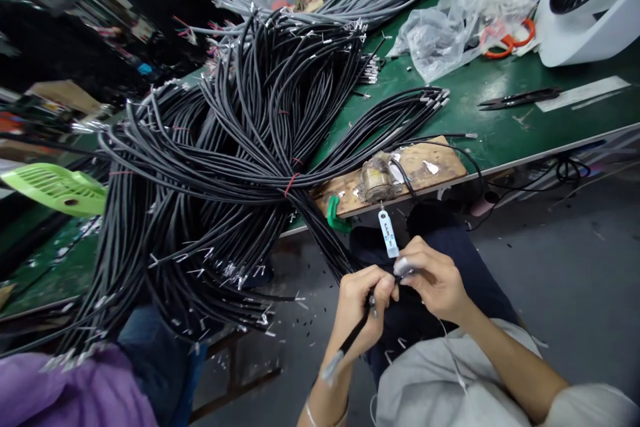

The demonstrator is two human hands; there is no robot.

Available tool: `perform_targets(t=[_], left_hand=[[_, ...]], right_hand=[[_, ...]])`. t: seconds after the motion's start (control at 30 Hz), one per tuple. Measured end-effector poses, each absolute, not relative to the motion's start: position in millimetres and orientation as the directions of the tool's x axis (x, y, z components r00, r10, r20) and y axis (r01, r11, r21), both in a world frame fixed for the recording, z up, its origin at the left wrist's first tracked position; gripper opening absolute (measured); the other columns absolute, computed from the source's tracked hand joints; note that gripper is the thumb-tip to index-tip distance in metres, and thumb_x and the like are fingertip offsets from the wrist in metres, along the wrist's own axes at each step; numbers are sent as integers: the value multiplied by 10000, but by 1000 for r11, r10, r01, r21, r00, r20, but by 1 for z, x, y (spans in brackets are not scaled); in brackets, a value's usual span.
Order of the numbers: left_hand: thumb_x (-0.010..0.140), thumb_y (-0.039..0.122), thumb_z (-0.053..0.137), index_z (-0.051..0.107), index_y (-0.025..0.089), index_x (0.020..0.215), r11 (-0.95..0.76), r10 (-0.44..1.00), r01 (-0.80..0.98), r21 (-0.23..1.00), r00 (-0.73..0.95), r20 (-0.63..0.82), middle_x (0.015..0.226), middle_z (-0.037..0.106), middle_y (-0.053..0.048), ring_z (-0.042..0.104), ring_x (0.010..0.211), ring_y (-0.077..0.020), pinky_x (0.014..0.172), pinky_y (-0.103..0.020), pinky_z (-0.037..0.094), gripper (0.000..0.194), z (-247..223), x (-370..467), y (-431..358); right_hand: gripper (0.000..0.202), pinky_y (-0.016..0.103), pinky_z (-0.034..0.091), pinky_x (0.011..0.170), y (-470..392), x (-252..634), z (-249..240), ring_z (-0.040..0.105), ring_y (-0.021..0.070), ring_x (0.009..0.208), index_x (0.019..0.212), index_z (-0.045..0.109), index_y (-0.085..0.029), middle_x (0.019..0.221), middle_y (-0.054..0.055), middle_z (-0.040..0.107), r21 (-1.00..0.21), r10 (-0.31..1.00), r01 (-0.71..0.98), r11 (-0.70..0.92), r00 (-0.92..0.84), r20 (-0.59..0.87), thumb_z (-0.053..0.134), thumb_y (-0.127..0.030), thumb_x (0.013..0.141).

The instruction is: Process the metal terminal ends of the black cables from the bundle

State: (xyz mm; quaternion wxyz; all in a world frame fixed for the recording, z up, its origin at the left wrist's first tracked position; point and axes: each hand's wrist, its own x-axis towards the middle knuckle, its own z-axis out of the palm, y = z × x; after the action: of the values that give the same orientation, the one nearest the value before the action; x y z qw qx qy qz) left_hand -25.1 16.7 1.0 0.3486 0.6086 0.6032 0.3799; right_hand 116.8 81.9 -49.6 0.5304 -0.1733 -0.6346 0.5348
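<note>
Looking down from far off, I saw the green table [505,103], then the big pile of black cables [240,177] on it, then the wooden board [430,163] at its edge. Over the lap, my left hand [364,293] was closed around a black cable [354,333]. My right hand [434,277] pinched tight beside it, on what I couldn't tell.

In the upper right of the frame, a white fan-like device [595,43] with a black grille stands on the green tabletop [493,85]. Just beside it lie a crumpled clear plastic bag [440,30] and orange-handled scissors [507,47]. Below these, black snips [520,99] lie by a white strip [590,91]. A lime-green slotted plastic piece [55,190] shows at the left edge, and a person in purple [75,387] at the lower left.
</note>
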Motion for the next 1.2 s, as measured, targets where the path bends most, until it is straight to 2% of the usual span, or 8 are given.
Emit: perform_targets(t=[0.2, 0.37, 0.5, 0.63, 0.77, 0.9, 1.03, 1.2], left_hand=[[825, 258, 637, 588, 154, 664, -125, 974, 321, 939, -139, 178, 579, 476, 30, 447, 458, -75, 461, -201, 321, 198, -9, -20, 20], [788, 186, 675, 550, 154, 622, -110, 933, 467, 878, -257, 253, 582, 449, 38, 439, 524, -88, 506, -204, 327, 211, -14, -11, 22], [789, 148, 670, 561, 150, 625, -100, 928, 520, 849, -259, 268, 589, 466, 37, 447, 523, -83, 511, -196, 339, 197, -16, -5, 23], [829, 161, 623, 600, 147, 682, -66, 940, 544, 837, -247, 235, 605, 504, 27, 457, 508, -79, 500, -191, 341, 149, -14, -3, 21], [886, 183, 529, 597, 150, 684, -28, 956, 564, 825, -227, 187, 595, 509, 22, 463, 509, -85, 509, -200, 336, 215, -11, -8, 17], [908, 203, 498, 588, 155, 677, 10, 968, 535, 845, -219, 127, 583, 508, 24, 468, 508, -86, 523, -207, 336, 252, -12, -15, 15], [916, 221, 484, 580, 155, 660, 32, 976, 526, 850, -199, 86, 572, 508, 24, 465, 502, -85, 524, -208, 335, 281, -12, -16, 15], [912, 226, 477, 558, 151, 639, 39, 969, 554, 831, -223, 103, 555, 504, 24, 441, 476, -80, 494, -204, 317, 294, -10, -12, 18]], right_hand=[[148, 262, 406, 571, 66, 102, -52, 487, 134, 639, 755, 576, -198, 690, -8, 497, -879, 933, -475, -43, -335, 135, 614, -282, 870], [93, 264, 397, 594, 74, 119, -44, 491, 140, 683, 789, 593, -186, 722, 3, 529, -938, 935, -106, 328, -107, 339, 680, -155, 800], [123, 292, 393, 609, 80, 125, -34, 451, 139, 629, 733, 563, -162, 645, 8, 520, -816, 819, 170, 553, -290, 495, 627, -106, 821], [182, 324, 386, 609, 74, 114, -38, 422, 149, 601, 694, 532, -166, 592, 16, 505, -683, 747, 307, 662, -199, 634, 558, -50, 831], [131, 319, 415, 611, 73, 110, -49, 476, 150, 621, 770, 576, -159, 661, 36, 572, -724, 732, 120, 679, -175, 658, 559, -36, 814], [179, 282, 415, 583, 81, 116, -56, 492, 130, 601, 706, 596, -169, 642, 14, 546, -916, 874, -116, 383, -276, 400, 544, -120, 870], [191, 278, 448, 602, 89, 117, -51, 556, 147, 688, 957, 651, -170, 814, 55, 604, -961, 895, -238, 142, -383, 227, 500, -282, 924], [181, 294, 402, 593, 82, 109, -41, 476, 143, 621, 682, 600, -166, 617, 18, 545, -925, 880, -98, 368, -283, 381, 579, -144, 860]])
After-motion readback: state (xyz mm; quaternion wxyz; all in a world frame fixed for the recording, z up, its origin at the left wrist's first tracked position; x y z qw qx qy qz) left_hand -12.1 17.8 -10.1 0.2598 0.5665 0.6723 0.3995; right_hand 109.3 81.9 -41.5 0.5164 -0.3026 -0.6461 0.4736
